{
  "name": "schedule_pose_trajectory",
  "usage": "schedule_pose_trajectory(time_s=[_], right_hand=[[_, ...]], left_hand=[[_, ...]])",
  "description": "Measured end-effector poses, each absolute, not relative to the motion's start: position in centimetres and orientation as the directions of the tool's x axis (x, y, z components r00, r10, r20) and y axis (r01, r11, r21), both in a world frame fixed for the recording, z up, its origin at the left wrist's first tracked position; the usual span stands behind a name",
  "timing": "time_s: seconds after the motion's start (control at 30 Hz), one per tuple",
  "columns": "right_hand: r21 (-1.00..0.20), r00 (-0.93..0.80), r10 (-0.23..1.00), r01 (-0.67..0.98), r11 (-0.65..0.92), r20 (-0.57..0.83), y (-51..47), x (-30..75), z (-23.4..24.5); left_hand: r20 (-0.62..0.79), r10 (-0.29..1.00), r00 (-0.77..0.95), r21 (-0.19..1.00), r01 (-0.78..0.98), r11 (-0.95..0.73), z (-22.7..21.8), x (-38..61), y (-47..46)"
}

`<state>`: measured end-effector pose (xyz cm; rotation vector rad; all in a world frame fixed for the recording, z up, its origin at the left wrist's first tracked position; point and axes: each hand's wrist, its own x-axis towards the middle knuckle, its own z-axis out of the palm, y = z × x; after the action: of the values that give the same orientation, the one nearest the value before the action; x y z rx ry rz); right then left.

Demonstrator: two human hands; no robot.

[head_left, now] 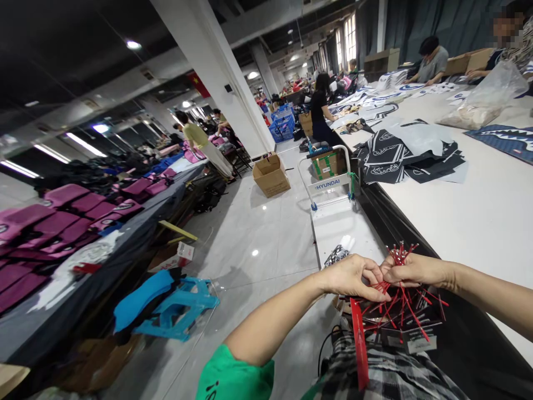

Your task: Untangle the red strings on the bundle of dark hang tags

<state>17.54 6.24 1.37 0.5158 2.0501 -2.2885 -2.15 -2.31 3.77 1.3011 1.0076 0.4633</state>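
Observation:
Thin red cords (410, 314) fan out below my two hands, with their tips poking up in a tight bunch above the right one. My right hand (422, 270) is closed around this bunch. Close against it, my left hand (353, 276) pinches some of the same cords between thumb and fingers. A flat red strip (358, 344) hangs under the left hand over a black-and-white checked cloth (387, 369) at my lap. Dark pieces and a small pale label (422, 344) lie beneath the cords; their kind is unclear.
A white table (470, 233) with stacked black printed panels (383, 158) runs along the right. Ahead stand a white HYUNDAI trolley (333, 219) and a cardboard box (271, 176). A blue stool (179, 311) and pink bags (70, 222) are left. Several people work farther off.

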Motion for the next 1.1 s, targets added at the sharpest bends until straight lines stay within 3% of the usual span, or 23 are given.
schedule_pose_trajectory(time_s=[0.4,1.1], right_hand=[[-0.941,-0.903,0.276,0.291,-0.170,-0.330,5.6,17.0,2.3],[-0.950,-0.914,0.268,0.275,-0.147,-0.306,6.4,17.2,0.9]], left_hand=[[-0.325,0.824,0.463,0.939,0.259,0.225,3.1,-2.0,-2.5],[-0.338,0.823,0.457,0.940,0.207,0.271,2.7,-2.2,-1.9]])
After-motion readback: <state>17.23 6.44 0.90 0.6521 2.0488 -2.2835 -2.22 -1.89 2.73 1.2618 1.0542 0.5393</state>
